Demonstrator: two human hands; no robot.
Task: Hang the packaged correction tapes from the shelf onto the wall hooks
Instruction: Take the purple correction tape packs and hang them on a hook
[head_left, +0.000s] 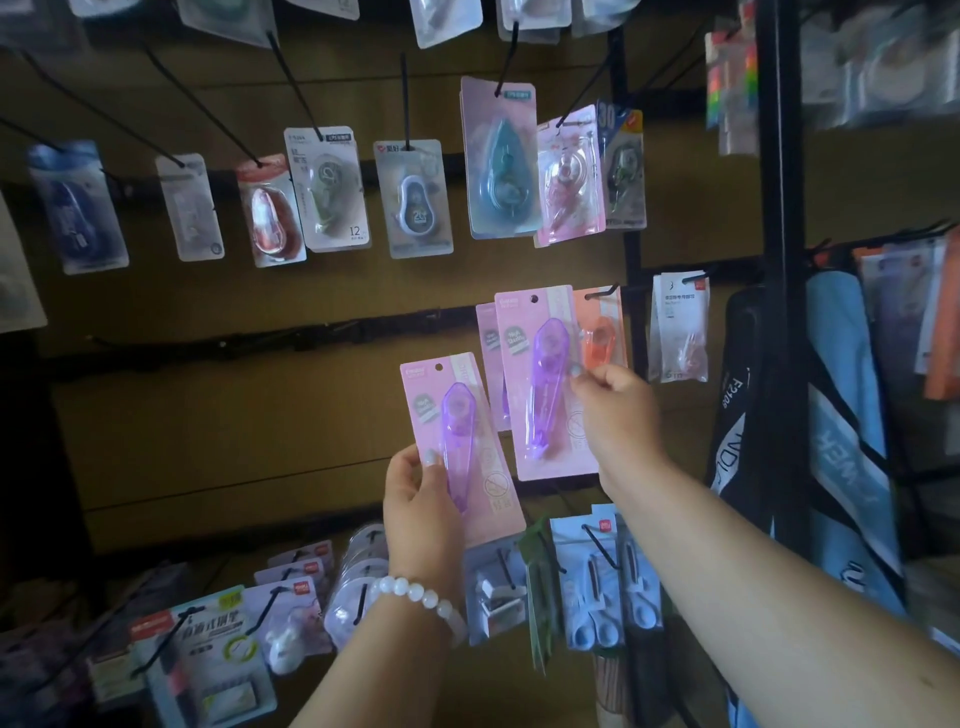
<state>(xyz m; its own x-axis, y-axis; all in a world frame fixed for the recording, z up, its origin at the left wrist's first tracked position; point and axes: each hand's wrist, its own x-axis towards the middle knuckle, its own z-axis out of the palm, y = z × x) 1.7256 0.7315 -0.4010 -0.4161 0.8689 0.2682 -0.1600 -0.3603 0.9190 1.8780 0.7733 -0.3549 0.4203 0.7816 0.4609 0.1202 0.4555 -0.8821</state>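
My left hand grips the lower edge of a pink card pack with a purple correction tape, held tilted in front of the wall. My right hand pinches the right edge of a second pink pack with a purple correction tape, raised higher, its hang hole near the top. Behind that pack another pink pack hangs on the wall. An orange pack hangs on a black hook just to the right.
Rows of packaged correction tapes hang on black wall hooks above. Scissors packs and other stationery hang below my hands. A black upright frame and blue bags stand at the right.
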